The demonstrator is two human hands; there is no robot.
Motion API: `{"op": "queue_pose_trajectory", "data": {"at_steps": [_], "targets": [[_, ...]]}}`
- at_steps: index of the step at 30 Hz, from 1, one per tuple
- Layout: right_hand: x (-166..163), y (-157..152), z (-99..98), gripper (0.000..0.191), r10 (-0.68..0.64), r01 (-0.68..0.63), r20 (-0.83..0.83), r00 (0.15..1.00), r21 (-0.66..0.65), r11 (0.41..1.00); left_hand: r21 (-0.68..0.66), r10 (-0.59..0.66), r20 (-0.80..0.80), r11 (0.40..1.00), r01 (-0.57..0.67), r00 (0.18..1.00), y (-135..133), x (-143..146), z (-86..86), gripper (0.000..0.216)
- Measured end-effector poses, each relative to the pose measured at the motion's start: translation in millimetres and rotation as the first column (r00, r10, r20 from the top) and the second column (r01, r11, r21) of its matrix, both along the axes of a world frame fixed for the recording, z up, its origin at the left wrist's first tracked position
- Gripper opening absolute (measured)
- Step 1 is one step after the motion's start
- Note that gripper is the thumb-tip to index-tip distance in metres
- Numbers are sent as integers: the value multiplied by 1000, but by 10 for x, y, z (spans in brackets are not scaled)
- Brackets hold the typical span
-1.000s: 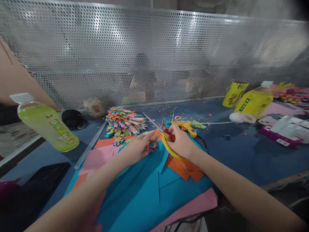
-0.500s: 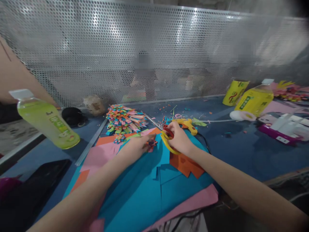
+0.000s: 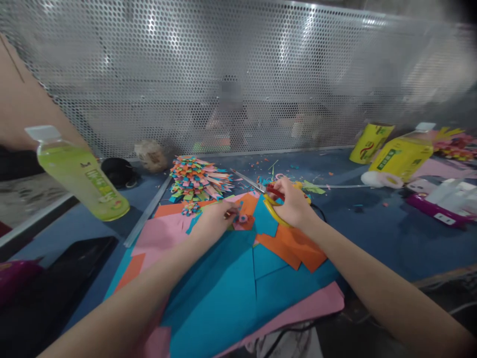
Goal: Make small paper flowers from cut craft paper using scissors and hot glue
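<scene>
One pair of scissors (image 3: 263, 189), right fingers (image 3: 282, 185) gripping | far end of blue paper (image 3: 216, 293) | left fingers (image 3: 225, 206) curling, hold unclear | drifting blades risking nicks

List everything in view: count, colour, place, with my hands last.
Metal screen: one, grey, back
Person: one, blurred, behind the screen
Tabletop: one, blue, underneath
Paper sheets: several, blue, pink, orange, centre
Paper bundles: two, multicoloured, left and far right
Small flower: one, multicoloured, centre
Scraps: many, mixed colours, back
Green bottle: one, left
Yellow bottle: one, right
Yellow container: one, right
White object: one, right
Purple-white device: one, right
Black slab: one, left
Purple object: one, left
Round object: one, black, left
Crumpled bundle: one, brownish, left
Clear strips: two, left and right
Yellow tool: one, partly hidden, centre
Scissors: one, red and yellow, centre
Left hand: one, bare, beside a paper coil; grip unclear
Right hand: one, bare, holding the scissors
</scene>
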State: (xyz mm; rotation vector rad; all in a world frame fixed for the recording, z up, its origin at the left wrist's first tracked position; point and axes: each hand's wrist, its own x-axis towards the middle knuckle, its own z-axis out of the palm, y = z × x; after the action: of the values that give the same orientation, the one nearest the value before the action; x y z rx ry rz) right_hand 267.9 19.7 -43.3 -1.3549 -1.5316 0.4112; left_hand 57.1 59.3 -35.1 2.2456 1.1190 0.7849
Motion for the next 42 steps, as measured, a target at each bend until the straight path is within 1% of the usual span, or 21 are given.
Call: {"op": "queue_pose_trajectory", "data": {"at_steps": [3,6,7,9,11,13,15,18,23,25,28,30,32,35,38,40,42], "targets": [[-47,-10,-12,29,54,-54,-71,996,3,999,-40,45,145,998,-40,988,-14,13,-8,28],[-104,-23,-5,32,123,-128,-162,979,-21,992,-101,57,277,994,-30,959,-76,37,34,43],[-125,-31,4,34,149,-159,-195,969,-36,987,-126,49,314,992,-10,948,-105,47,54,45],[-166,-57,29,39,195,-219,-255,947,-69,973,-206,16,391,976,70,920,-172,67,93,46],[-202,-92,62,41,221,-261,-295,929,-102,960,-329,1,469,928,173,883,-240,82,122,43],[-228,-126,93,42,232,-287,-334,914,-128,949,-417,24,486,885,207,874,-298,92,139,41],[-244,-151,114,43,238,-305,-367,899,-135,943,-457,50,482,866,202,875,-341,99,146,46],[-254,-172,128,42,249,-320,-392,886,-128,939,-475,54,512,849,230,857,-379,109,150,56],[-274,-204,153,41,239,-307,-418,876,-101,946,-500,65,509,834,234,858,-402,133,132,57],[-283,-217,164,41,235,-301,-422,876,-96,949,-522,78,509,820,235,857,-396,139,116,50],[-273,-217,159,39,221,-268,-371,902,-79,960,-499,113,558,837,224,822,-358,127,113,28],[-244,-202,137,37,194,-223,-305,932,-60,973,-466,165,612,865,184,774,-311,97,135,21],[-208,-190,111,34,174,-192,-240,955,-54,980,-445,232,665,886,127,710,-252,54,170,22],[-169,-203,97,31,189,-204,-171,967,-75,976,-423,316,738,905,45,596,-158,-15,227,25],[-171,-250,121,32,171,-170,-3,985,-117,978,-400,353,791,916,-13,501,-92,-69,264,26],[-187,-280,143,31,151,-133,125,981,-143,981,-383,354,811,923,-34,465,-74,-92,275,27],[-203,-300,160,30,147,-119,180,973,-157,980,-369,344,821,929,-37,455,-75,-102,277,28]]}}
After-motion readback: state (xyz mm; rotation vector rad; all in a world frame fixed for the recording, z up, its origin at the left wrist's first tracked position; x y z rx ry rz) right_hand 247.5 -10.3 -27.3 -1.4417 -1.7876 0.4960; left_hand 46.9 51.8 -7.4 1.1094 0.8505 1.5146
